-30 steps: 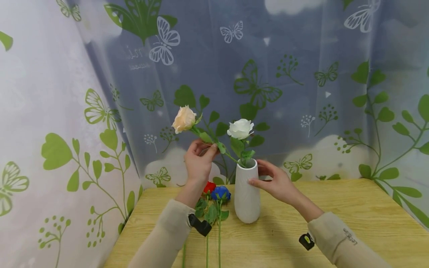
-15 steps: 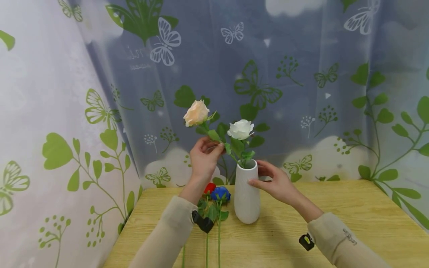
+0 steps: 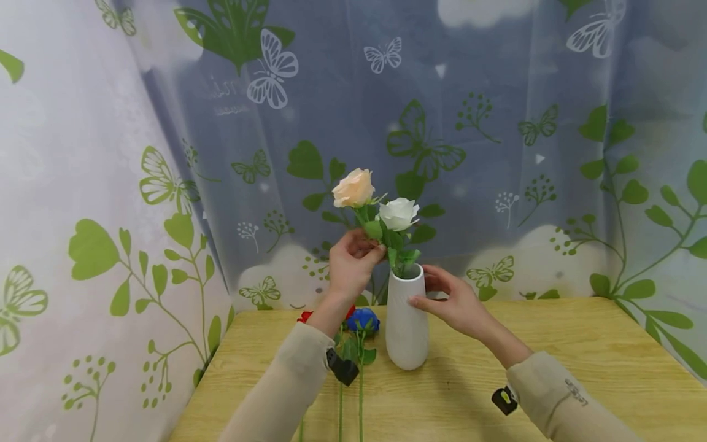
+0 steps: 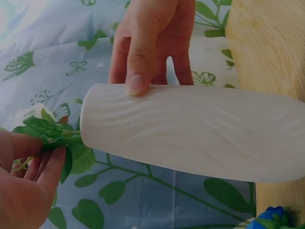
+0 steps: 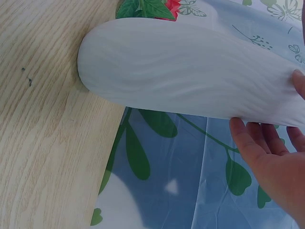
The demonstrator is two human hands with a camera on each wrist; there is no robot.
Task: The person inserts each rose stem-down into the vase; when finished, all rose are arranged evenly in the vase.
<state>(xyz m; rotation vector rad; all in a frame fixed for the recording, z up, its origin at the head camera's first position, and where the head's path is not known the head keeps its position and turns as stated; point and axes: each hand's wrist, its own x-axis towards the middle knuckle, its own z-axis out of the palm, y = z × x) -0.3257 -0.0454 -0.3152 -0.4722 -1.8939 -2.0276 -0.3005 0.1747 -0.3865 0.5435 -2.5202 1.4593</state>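
Observation:
The white vase [image 3: 407, 325] stands upright on the table with a white rose [image 3: 399, 213] in its mouth. My left hand [image 3: 353, 264] pinches the leafy stem of a peach rose [image 3: 353, 188], whose bloom is just left of the white one; the stem's lower end runs toward the vase mouth. In the left wrist view, my left hand [image 4: 28, 176] has its fingertips on green leaves [image 4: 76, 152] beside the rim. My right hand [image 3: 455, 301] grips the upper right side of the vase, thumb in front. The right wrist view has its fingers [image 5: 248, 140] against the vase wall.
On the wooden table [image 3: 552, 368], left of the vase, lie a blue rose [image 3: 363, 320] and red roses, partly behind my left forearm, their stems toward the front edge. A patterned curtain [image 3: 497, 73] hangs behind and at the sides.
My left hand has moved right with the peach rose, bringing its bloom close to the white one and its stem more upright. The right hand and the vase have stayed in place.

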